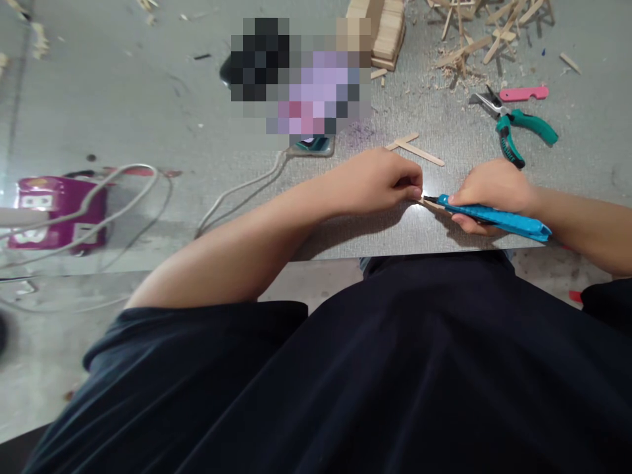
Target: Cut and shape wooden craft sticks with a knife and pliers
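My left hand point(382, 181) is closed in a pinch on one end of a thin wooden craft stick point(432, 205) just above the table's near edge. My right hand point(494, 187) grips a blue utility knife point(508, 222), its dark blade end pointing left at the stick, close to the left fingertips. The stick runs beneath the knife towards the right fingers, which partly hide it. Whether the blade touches the wood cannot be made out. Just beyond the hands, two loose craft sticks point(424, 155) cross on the grey table point(207, 125).
Green-handled pliers point(504, 122) and a pink tool handle point(524, 93) lie beyond my right hand. Sticks and shavings point(461, 56) are heaped farther back, near a stacked wooden piece point(388, 33). A cabled phone point(318, 146) is partly blurred out. A purple power box point(64, 217) sits left.
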### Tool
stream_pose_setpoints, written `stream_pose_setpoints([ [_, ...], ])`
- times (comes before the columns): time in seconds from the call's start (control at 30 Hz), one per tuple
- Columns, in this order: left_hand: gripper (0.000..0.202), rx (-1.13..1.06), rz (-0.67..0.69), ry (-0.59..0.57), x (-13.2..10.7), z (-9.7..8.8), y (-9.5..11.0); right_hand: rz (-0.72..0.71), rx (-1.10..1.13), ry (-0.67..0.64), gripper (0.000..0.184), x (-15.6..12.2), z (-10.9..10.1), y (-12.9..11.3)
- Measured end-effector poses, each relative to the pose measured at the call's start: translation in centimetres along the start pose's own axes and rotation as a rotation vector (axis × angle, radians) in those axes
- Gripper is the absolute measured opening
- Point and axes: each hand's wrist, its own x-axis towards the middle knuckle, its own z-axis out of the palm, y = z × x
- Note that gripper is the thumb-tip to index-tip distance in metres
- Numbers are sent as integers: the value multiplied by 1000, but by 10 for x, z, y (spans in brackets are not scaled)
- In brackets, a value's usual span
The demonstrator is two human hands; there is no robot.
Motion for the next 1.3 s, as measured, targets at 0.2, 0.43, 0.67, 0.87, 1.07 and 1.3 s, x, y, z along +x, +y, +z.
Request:
stream_pose_setpoints([
  [0.2, 23, 7, 0, 5, 1, 0, -1, 5, -78, -48, 29, 2, -4, -2],
  [0.43, 20, -5, 1, -18, -1, -1, 0, 43, -140, -71, 32, 4, -3, -4],
  [0.67, 24, 22, 61, -42, 1, -4, -6, 18, -71, -32, 29, 2, -3, -3],
  [0.87, 24, -21, 83, -52, 4, -6, -14, 12, -62, -45, 29, 2, -3, -1],
  [1.07, 22, -46, 109, -25, 4, -4, -18, 3, -56, -43, 36, 2, -4, 0],
  [1.3, 21, -42, 155, -13, 5, -3, -20, 19, -76, -88, 33, 2, -7, -3],
])
